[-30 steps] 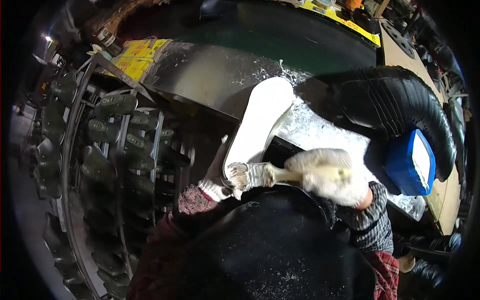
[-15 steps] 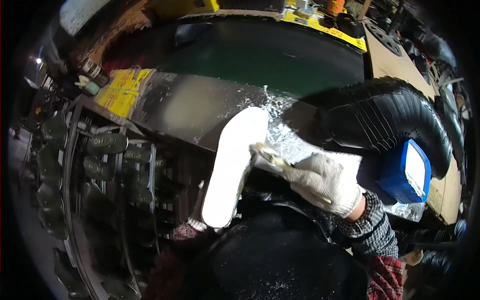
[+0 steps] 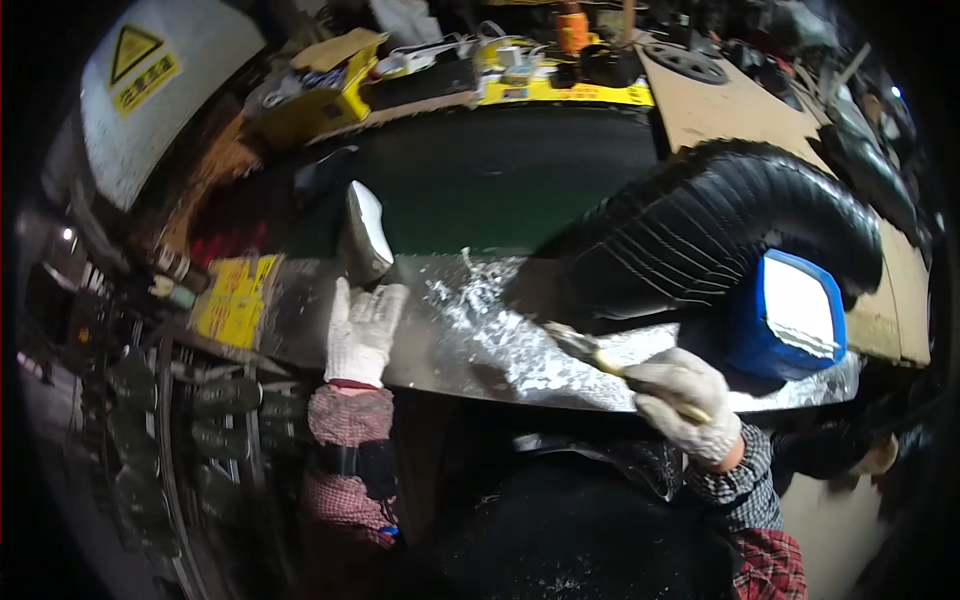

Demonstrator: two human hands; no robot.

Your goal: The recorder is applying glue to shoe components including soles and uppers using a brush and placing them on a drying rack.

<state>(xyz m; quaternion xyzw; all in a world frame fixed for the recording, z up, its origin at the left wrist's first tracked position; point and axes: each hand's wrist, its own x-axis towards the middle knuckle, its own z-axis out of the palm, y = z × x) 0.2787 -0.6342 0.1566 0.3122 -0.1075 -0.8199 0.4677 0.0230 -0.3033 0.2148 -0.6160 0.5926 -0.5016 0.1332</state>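
A shoe sole (image 3: 369,225), its face coated white and its side dark, rests tilted at the near edge of the dark green belt (image 3: 480,180). Just below its near end is my left hand (image 3: 362,330) in a white knit glove, fingers stretched out and apart. The fingertips are close to the sole; whether they touch it I cannot tell. My right hand (image 3: 690,400), also gloved, is closed around the handle of a brush (image 3: 585,350). The brush's bristles point left, over the white-smeared metal ledge (image 3: 420,340).
On the right stands a blue container (image 3: 745,330) with white contents, beside a thick black ribbed hose (image 3: 700,230). Racks of dark soles (image 3: 225,440) stand at lower left. A yellow box (image 3: 330,105) and an orange bottle (image 3: 573,30) sit beyond the belt.
The sole has moved from in front of me to the belt's near edge, and my left hand has reached forward and opened. My right hand with the brush has shifted slightly right and nearer.
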